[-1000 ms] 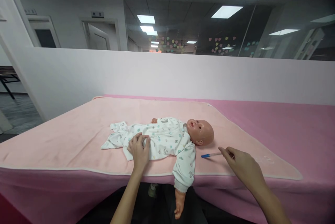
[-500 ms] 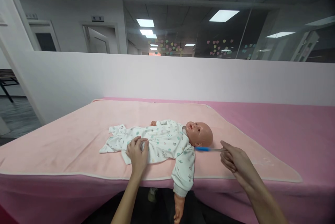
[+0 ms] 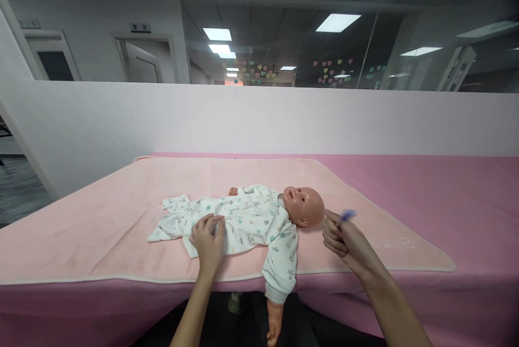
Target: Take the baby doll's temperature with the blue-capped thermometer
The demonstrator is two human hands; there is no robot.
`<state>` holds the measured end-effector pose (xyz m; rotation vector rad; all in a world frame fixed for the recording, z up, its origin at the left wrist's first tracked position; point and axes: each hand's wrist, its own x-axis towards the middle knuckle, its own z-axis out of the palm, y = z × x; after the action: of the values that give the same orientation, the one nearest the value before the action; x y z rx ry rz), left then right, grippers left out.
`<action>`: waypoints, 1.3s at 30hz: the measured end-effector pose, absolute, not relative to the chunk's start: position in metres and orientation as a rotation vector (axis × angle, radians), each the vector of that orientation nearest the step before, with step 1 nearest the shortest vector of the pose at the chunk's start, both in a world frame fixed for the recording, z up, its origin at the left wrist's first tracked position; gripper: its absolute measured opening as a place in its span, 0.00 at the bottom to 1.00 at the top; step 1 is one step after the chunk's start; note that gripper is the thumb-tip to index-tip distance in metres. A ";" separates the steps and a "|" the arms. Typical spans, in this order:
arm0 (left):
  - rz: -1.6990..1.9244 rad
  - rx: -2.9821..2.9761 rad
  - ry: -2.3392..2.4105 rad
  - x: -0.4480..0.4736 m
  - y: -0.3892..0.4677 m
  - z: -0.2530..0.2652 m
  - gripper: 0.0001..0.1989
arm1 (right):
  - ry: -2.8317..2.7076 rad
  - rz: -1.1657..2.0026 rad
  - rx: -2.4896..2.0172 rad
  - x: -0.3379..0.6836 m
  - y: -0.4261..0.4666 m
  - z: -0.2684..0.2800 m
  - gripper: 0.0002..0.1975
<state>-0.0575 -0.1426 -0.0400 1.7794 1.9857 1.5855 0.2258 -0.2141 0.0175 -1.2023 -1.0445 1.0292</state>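
Observation:
A baby doll [image 3: 303, 207] lies on its back, head to the right, in a white printed sleepsuit [image 3: 247, 222]. One doll arm [image 3: 274, 317] hangs over the near edge of the table. My left hand [image 3: 208, 241] rests at the doll's waist, fingers curled. Something pale shows between its thumb and forefinger, but I cannot make out whether it is cloth or a separate thing. Just right of the doll's head, my right hand [image 3: 348, 244] is closed on a thin stick with a blue end [image 3: 347, 215]. That blue end is smeared by motion above the fingers.
A peach blanket [image 3: 101, 217] with a pale border lies under the doll on a pink-covered table [image 3: 466, 201]. Behind it runs a low white wall [image 3: 259, 120] with glass above. A doorway [image 3: 146, 60] stands at the back left.
The stick's blue end has swung from beside the doll's neck to above my right hand. That hand has moved left, closer to the doll's head. My view has shifted slightly; the left hand stays put.

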 end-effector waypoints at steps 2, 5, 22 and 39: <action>1.594 1.786 1.979 -0.058 -0.141 -0.041 0.10 | -1.004 1.049 -1.202 0.229 -0.215 0.018 0.25; 1.607 1.790 1.970 -0.059 -0.140 -0.043 0.10 | -1.004 0.998 -1.237 0.233 -0.215 0.016 0.25; 1.611 1.774 1.971 -0.059 -0.142 -0.040 0.10 | -1.083 0.995 -1.174 0.214 -0.231 0.034 0.27; 1.589 1.779 1.966 -0.058 -0.145 -0.040 0.10 | -1.031 1.232 -1.108 0.209 -0.227 0.029 0.25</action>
<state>-0.0582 -0.1446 -0.0397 1.7786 1.9662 1.5887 0.2089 -0.2271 0.0292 -1.1080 -1.0311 1.2319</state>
